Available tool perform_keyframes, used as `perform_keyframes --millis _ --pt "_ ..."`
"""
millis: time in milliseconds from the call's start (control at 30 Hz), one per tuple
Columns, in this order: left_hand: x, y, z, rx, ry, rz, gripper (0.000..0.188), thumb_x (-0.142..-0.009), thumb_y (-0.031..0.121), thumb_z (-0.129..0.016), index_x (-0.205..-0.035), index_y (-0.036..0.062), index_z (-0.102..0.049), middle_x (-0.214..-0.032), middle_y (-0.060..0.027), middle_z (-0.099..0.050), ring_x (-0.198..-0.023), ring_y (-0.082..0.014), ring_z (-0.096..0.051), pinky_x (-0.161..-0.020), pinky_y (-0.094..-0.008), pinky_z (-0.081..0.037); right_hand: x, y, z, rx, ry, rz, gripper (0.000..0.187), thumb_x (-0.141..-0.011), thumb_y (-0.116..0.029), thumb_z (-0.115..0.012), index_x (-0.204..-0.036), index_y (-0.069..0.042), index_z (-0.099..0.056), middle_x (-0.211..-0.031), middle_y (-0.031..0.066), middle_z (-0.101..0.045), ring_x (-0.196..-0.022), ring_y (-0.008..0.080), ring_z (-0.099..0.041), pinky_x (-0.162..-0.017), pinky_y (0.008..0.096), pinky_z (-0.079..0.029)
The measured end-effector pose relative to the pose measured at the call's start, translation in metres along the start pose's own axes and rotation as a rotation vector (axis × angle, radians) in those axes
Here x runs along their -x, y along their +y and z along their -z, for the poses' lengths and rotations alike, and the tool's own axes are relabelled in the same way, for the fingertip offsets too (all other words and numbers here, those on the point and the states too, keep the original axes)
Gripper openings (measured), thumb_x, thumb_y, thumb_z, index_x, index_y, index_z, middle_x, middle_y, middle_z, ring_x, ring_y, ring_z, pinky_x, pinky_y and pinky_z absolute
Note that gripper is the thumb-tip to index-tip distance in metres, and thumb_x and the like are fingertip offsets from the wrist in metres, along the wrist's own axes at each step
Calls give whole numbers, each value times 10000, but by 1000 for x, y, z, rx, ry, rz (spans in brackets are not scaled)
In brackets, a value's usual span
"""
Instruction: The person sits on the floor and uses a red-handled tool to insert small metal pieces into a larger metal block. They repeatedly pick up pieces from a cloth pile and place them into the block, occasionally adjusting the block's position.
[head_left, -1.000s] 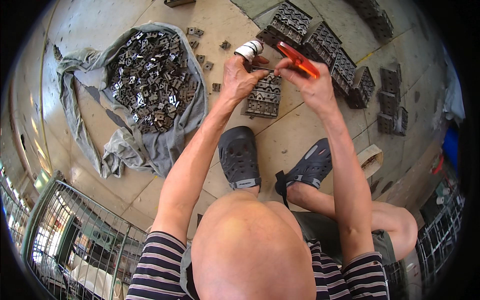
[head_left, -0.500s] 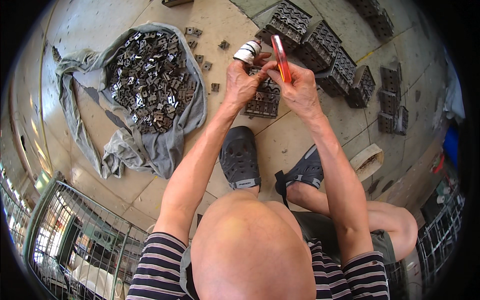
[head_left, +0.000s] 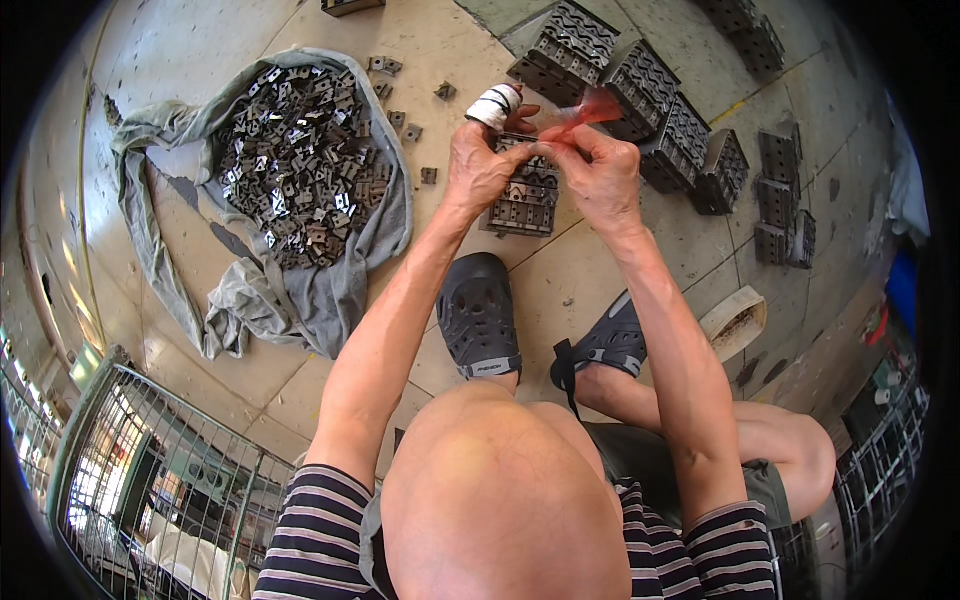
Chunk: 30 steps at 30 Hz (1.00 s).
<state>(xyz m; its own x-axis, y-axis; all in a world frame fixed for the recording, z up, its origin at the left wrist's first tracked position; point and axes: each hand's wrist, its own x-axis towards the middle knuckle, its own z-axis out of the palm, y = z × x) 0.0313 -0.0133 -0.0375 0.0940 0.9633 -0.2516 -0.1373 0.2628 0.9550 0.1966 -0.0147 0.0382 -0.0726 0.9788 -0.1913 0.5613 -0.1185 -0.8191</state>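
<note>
Translucent red tool (head_left: 592, 108), blurred, gripped by right hand (head_left: 605, 172); left hand (head_left: 482, 162), can't tell if holding; best keep drilled metal block (head_left: 522, 214) steady.

We look down on a floor of large beige slabs (head_left: 215, 388) with thin dark seams, scuffed in dark patches and turning greyer toward the upper right. Pale light glares off its upper left part, while the far right side falls into dimmer shade. At the lower left we have a green metal-framed wire cage (head_left: 84, 405) with bright patches showing through its bars, and at the lower right a grey wire mesh rack (head_left: 880, 470).
</note>
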Motion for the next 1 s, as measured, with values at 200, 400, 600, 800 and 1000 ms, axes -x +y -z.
perform_keyframes --millis 200,400,600,800,1000 --pt "0 -1 0 -33 24 -38 613 -812 75 -888 -1376 19 -655 -1191 -81 -785 -957 -127 -702 -888 -325 -586 -3 -5 -10 -422 14 -18 150 -888 -129 -843 -956 -5 -793 -772 128 -753 -691 124 -718 -646 312 -555" --pt "0 4 2 -92 -44 39 675 -849 -33 -825 -1462 -15 -543 -1307 -79 -687 -1140 -155 -665 -1005 -321 -551 -3 13 1 -117 -1 140 228 -895 -195 -847 -990 2 -783 -795 161 -753 -736 171 -757 -659 345 -575" --pt "2 7 3 -147 -58 39 699 -861 -42 -787 -1501 -24 -506 -1346 -70 -668 -1194 -160 -643 -1061 -321 -508 -33 1 60 472 -316 -27 311 -912 -118 -785 -1196 0 -745 -939 203 -766 -788 345 -750 -768 407 -624" --pt "30 4 -4 -153 60 -92 771 -880 -61 -729 -1582 -20 -413 -1529 -113 -546 -1407 -208 -517 -1212 -364 -379 -55 -50 98 266 -281 570 290 -938 -159 -752 -1184 -6 -745 -1008 167 -756 -885 327 -729 -802 412 -593" --pt "49 0 -10 45 98 -45 917 -835 -86 -770 -1633 11 -328 -1535 -119 -550 -1436 -224 -499 -1225 -387 -385 -46 -90 69 687 -249 656 251 -871 -205 -788 -776 -9 -663 -833 103 -719 -840 312 -716 -734 418 -587"
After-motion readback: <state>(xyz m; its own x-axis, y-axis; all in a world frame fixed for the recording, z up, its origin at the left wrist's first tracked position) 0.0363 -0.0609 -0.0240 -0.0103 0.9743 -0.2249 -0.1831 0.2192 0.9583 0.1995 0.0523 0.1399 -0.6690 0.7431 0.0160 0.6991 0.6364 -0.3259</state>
